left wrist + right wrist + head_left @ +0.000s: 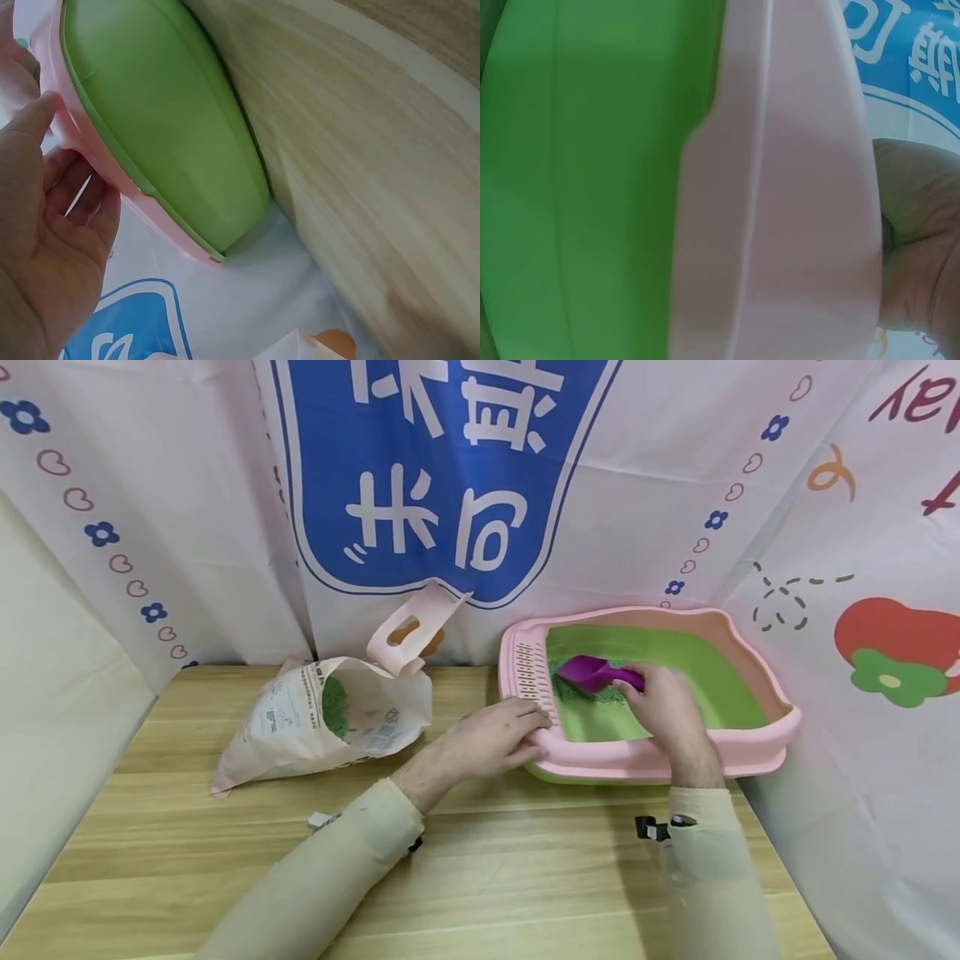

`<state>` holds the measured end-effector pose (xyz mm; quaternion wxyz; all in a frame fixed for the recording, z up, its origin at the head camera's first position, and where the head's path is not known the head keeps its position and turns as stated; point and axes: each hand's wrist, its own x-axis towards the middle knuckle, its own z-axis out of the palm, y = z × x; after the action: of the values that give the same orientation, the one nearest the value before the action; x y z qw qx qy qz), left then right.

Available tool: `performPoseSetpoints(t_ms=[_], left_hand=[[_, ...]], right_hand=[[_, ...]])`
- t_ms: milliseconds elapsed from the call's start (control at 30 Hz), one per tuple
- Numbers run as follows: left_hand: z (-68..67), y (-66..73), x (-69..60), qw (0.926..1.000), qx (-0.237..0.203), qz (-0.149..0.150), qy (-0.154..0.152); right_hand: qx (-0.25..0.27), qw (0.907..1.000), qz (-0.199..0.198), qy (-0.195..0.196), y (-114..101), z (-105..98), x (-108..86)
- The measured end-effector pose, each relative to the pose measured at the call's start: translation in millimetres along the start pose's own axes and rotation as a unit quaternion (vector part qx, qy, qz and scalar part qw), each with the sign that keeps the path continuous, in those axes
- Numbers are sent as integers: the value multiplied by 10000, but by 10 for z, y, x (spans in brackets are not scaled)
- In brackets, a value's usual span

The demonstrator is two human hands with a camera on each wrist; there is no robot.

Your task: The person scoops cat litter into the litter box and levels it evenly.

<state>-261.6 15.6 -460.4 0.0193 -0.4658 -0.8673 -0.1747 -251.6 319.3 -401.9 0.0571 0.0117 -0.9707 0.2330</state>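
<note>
A pink-rimmed green litter box (735, 693) stands at the right of the table, with green litter (611, 681) on its floor toward the left. My right hand (667, 706) grips the handle of a purple scoop (588, 672), whose bowl is low over the litter inside the box. My left hand (498, 735) holds the box's near left corner, fingers bent over the pink rim (112, 161) and thumb against it. In the right wrist view the box wall (795, 187) hides the scoop and most of the right hand (922, 240).
An opened white bag (292, 718) with green litter in its mouth lies on the left of the wooden table (480, 893). A pale pink strip with a handle hole (431, 614) stands up by it. A printed cloth (615, 527) hangs behind.
</note>
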Motion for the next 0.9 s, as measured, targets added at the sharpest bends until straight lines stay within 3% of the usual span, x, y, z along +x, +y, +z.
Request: performPoseSetpoints(t_ms=[267, 467, 700, 900], left_hand=[[-10, -12, 13, 9999, -62, -60, -52], [-4, -22, 19, 10000, -51, 9, -21], [-10, -18, 13, 9999, -156, -49, -56], [-13, -13, 4, 9998, -173, -113, -56]], right_hand=[[-105, 9992, 112, -362, -73, 68, 118], [-752, 9926, 301, -910, -90, 11, 131], [-1135, 9818, 66, -1519, -121, 11, 155], [-1086, 9778, -14, -1793, -159, 1, 161]])
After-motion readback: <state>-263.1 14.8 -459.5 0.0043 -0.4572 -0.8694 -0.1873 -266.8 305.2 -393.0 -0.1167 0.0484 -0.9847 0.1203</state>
